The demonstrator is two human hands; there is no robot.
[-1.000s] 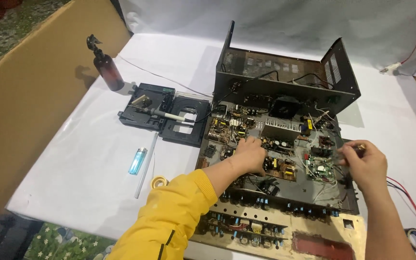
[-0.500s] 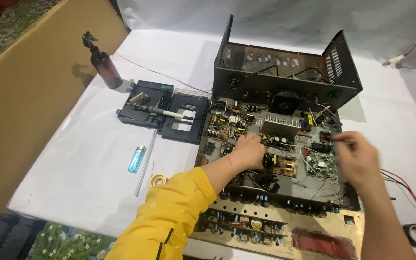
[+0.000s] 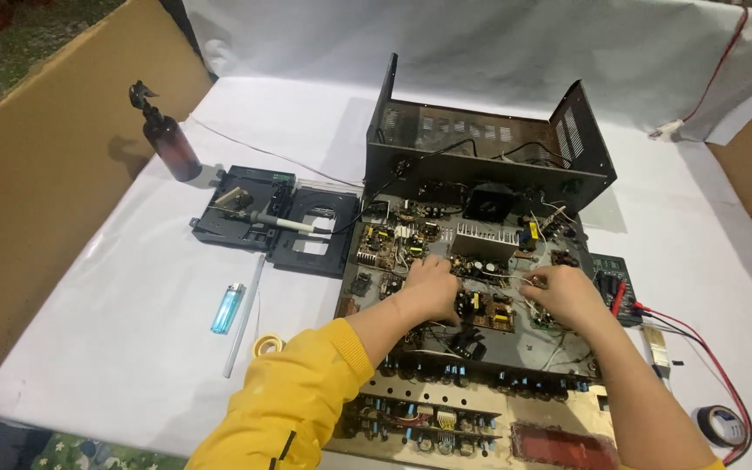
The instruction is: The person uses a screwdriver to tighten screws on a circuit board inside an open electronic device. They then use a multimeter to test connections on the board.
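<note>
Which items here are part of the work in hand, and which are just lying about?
In hand: left hand and right hand on the open amplifier chassis.

Lying about: blue lighter, brown spray bottle, disc drive tray, black tape roll, paintbrush.

one opened amplifier chassis [image 3: 480, 287], one disc drive tray [image 3: 276, 218], one brown spray bottle [image 3: 167, 135], one blue lighter [image 3: 228, 307], two tape rolls [image 3: 720, 425], two hands [image 3: 428, 287].

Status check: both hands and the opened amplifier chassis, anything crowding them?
Left hand flat on the circuit boards of the opened black metal amplifier chassis. Right hand pinching at thin white wires; grip unclear. Black multimeter close by right wrist.
</note>
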